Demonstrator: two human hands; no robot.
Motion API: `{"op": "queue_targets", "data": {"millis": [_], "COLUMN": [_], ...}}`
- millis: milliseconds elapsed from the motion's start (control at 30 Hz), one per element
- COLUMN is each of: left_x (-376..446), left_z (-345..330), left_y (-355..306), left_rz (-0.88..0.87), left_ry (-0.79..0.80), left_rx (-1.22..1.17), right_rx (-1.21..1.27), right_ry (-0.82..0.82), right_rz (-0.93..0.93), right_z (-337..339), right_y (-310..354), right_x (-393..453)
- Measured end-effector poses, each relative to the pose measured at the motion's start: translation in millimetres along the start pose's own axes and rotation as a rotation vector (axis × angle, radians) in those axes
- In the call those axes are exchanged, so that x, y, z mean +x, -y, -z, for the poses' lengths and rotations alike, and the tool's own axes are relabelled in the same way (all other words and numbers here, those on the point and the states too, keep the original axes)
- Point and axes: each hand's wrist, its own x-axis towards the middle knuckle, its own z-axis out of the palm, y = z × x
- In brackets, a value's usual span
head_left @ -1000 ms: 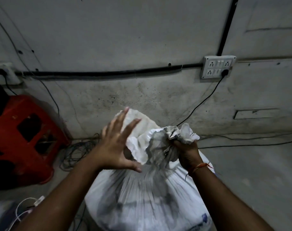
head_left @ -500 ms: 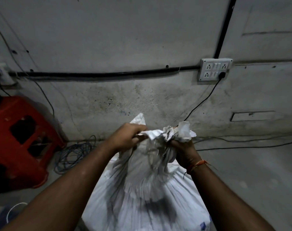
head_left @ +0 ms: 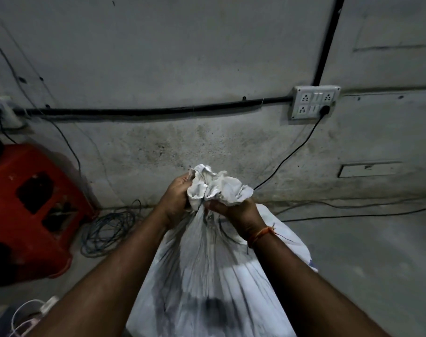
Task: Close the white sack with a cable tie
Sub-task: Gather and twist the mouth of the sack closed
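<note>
A full white sack (head_left: 214, 268) stands on the floor in front of me, its cloth pulled into pleats toward the top. The sack's mouth (head_left: 216, 188) is bunched into a crumpled tuft. My left hand (head_left: 176, 198) grips the gathered neck from the left. My right hand (head_left: 236, 211) grips the same neck from the right, just under the tuft; an orange thread circles its wrist. No cable tie shows in this view.
A red plastic stool (head_left: 27, 210) stands at the left by the wall. A coil of dark cable (head_left: 109, 227) lies on the floor beside it. A white socket box (head_left: 314, 102) hangs on the wall, its black cord running down behind the sack. White cords (head_left: 29, 314) lie at bottom left.
One second ago my left hand was open beside the sack's loose top. It has since closed on the cloth, and the whole mouth is now gathered into one tight tuft between both hands.
</note>
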Motion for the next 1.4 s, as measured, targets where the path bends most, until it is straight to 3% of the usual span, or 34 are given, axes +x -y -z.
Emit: {"op": "queue_targets", "data": {"millis": [100, 233, 367, 433, 533, 600, 733, 900, 1000, 1167, 1267, 1400], "left_x": [-4.0, -6.7, -23.2, -36.5, -50.8, -45.1, -23.2, -8.4, -5.4, -1.7, -0.1, 0.4], "left_z": [-2.8, 0.8, 11.0, 24.8, 31.4, 20.0, -2.9, -18.7, -18.3, -39.3, -47.5, -44.1], "left_y": [-4.7, -8.0, 4.4, 21.5, 47.1, 54.3, 34.3, -0.1, -11.7, -20.1, -11.5, 17.5], "left_rz": [0.043, -0.018, -0.150, -0.167, -0.024, -0.045, -0.090, -0.036, -0.016, 0.023, 0.023, 0.060], "left_ry": [-0.018, 0.026, -0.251, -0.374, -0.124, -0.056, -0.244, -0.298, -0.301, -0.232, -0.162, -0.057], "left_rx": [-0.100, 0.093, -0.148, 0.019, 0.334, 0.401, 0.190, -0.354, -0.507, -0.596, -0.470, -0.349], "right_rx": [-0.091, 0.066, 0.298, 0.336, 0.358, 0.352, 0.340, 0.443, 0.479, 0.479, 0.523, 0.302], "right_ry": [-0.015, -0.160, -0.169, -0.143, -0.113, -0.091, -0.085, -0.047, -0.032, -0.024, -0.059, -0.087], "right_rz": [0.105, 0.118, 0.075, 0.057, 0.009, -0.030, -0.082, -0.148, -0.168, -0.144, -0.150, -0.272], "right_z": [-14.3, -17.3, -16.9, -14.4, -8.9, -8.8, -8.5, 0.6, 3.0, -16.3, -21.5, -36.4], "right_y": [2.1, -0.3, -3.5, -5.5, -8.1, -9.8, -6.5, 16.1, 32.4, 47.3, 44.2, 53.4], "right_x": [6.2, 9.1, 8.9, 8.4, 6.1, 4.8, 7.0, 15.0, 20.7, 20.1, 22.4, 33.0]}}
